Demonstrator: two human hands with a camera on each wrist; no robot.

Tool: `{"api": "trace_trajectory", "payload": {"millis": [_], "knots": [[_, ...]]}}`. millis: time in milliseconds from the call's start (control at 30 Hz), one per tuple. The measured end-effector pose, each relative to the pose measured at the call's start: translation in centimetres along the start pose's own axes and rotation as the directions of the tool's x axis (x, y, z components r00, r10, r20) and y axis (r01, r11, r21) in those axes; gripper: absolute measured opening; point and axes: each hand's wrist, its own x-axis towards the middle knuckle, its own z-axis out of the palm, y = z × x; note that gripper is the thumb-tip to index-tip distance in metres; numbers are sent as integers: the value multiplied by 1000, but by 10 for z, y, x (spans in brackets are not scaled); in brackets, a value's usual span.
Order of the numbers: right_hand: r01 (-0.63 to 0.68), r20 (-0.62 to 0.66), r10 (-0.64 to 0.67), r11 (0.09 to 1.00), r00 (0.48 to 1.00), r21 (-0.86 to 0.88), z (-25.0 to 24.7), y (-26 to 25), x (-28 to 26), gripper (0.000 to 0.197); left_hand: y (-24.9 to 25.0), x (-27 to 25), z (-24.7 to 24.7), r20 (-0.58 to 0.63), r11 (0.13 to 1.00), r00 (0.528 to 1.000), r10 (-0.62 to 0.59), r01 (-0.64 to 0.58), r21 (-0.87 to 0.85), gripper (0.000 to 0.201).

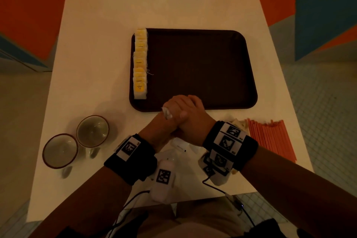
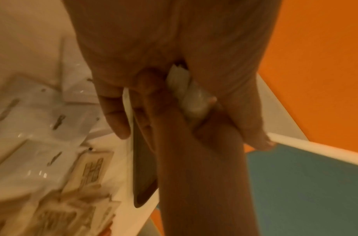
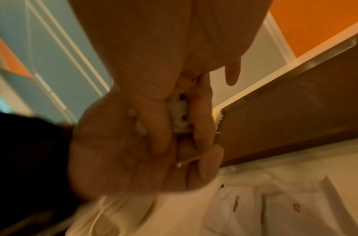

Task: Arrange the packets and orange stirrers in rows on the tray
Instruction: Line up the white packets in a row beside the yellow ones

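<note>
**White table and what is lying on it**

A white rectangular table [image 1: 100, 44] is carrying a dark brown plastic tray with rounded corners [image 1: 249, 75], sitting near its middle. At the near left, two round glass cups with dark red rims [image 1: 77, 141] are standing just beside each other. At the near right, a bundle of thin orange stirrers [image 1: 270, 137] is lying side by side, with crumpled pale paper packets [image 1: 238, 122] just beside it. Clear plastic wrapping [image 1: 179, 150] is lying at the near edge.
</note>
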Motion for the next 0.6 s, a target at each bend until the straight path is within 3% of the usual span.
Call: {"api": "trace_trajectory", "payload": {"millis": [100,167,233,333,467,600], "knots": [[-2,156,-11,997,988,83,-13,6,0,84,-4,0,-7,-43,997,999,-1,-3,-82,32],[-70,192,7,944,981,322,-21,14,-5,95,-3,-1,-13,-86,993,995,48,-57,-107,18],[-125,126,63,802,990,584,-23,15,-11,83,-2,0,-20,-135,988,986,103,-116,-98,18],[-152,101,119,585,988,797,-16,6,-15,58,2,4,-24,-127,979,982,141,-157,-130,41],[-111,59,111,555,992,825,0,-7,-8,54,10,12,-19,-146,974,972,182,-199,-112,60],[-26,-94,201,528,975,849,7,-8,6,43,20,20,-15,-90,969,965,248,-246,34,26]]}}
